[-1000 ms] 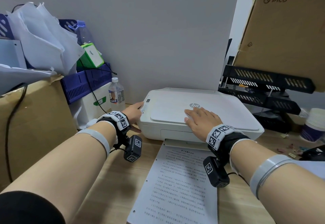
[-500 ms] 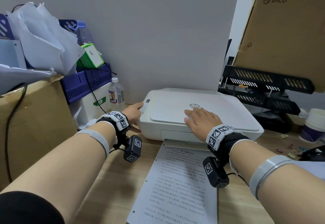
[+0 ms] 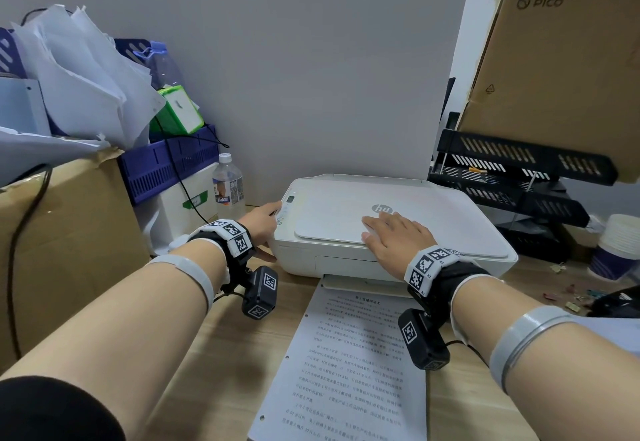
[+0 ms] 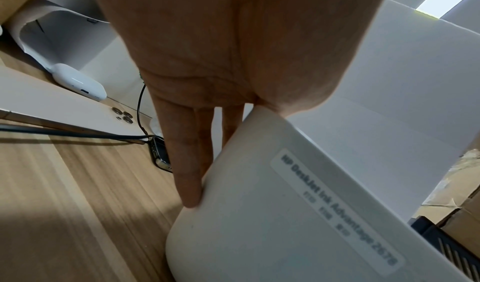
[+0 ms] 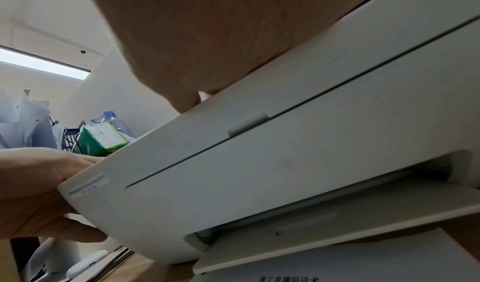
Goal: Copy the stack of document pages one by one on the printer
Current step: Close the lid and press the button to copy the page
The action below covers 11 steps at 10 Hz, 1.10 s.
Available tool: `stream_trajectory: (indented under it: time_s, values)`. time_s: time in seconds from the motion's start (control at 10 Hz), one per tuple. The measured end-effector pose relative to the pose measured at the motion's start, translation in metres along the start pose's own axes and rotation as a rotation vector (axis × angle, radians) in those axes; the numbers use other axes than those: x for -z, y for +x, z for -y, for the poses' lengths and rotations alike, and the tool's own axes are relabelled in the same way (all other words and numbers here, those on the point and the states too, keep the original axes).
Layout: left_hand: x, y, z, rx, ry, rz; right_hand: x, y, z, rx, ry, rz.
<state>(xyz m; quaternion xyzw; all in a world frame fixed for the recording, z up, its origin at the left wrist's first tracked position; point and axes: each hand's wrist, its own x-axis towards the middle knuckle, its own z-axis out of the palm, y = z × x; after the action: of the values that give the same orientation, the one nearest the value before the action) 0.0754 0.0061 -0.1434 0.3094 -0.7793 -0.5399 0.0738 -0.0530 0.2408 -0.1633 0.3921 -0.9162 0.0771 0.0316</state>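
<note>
Our right hand [image 3: 394, 238] lies flat, fingers spread, on the closed lid of the white printer [image 3: 433, 229], just below the logo. From the right wrist view we get only the heel of that hand [image 5: 207, 40] on the lid edge, but it gives us the output tray [image 5: 337, 231] sticking out under the front, which the head view barely catches.

Our left hand [image 3: 261, 222] is at the printer's left front corner, a finger reaching onto the control panel [image 3: 284, 210]. The left wrist view adds what the head camera hides: straight fingers [image 4: 187, 163] run down the printer's [image 4: 285, 214] side wall, touching it, with the model label on the front.

A printed document page [image 3: 353, 364] lies on the wooden worktop [image 3: 221, 364] in front of the printer, its top edge at the tray.

Only the left wrist view shows a white phone [image 4: 78, 114], an earbud case [image 4: 80, 83] and a dark cable [image 4: 78, 135] on the worktop beside the printer. The head view gives us the water bottle [image 3: 227, 186] there.
</note>
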Motion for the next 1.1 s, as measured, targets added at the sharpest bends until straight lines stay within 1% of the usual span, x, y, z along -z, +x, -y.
stream_trajectory:
  time_s: [0.7, 0.8, 0.9, 1.0, 1.1]
  values:
    - [0.0, -0.005, -0.002, -0.005, -0.013, 0.029, 0.001, 0.004, -0.001, -0.007, 0.012, 0.017]
    - [0.001, -0.002, -0.001, 0.004, 0.0, 0.017, 0.002, 0.007, -0.002, -0.004, -0.006, 0.027]
    - [0.005, -0.002, -0.005, 0.001, 0.07, 0.028, 0.016, 0.009, -0.003, 0.033, -0.017, 0.1]
    - [0.009, 0.002, -0.011, -0.037, 0.319, 0.035, 0.031, 0.009, -0.005, 0.054, 0.019, 0.091]
    - [0.01, 0.009, -0.021, -0.104, 0.678, 0.006, 0.039, 0.009, -0.009, 0.063, 0.046, 0.034]
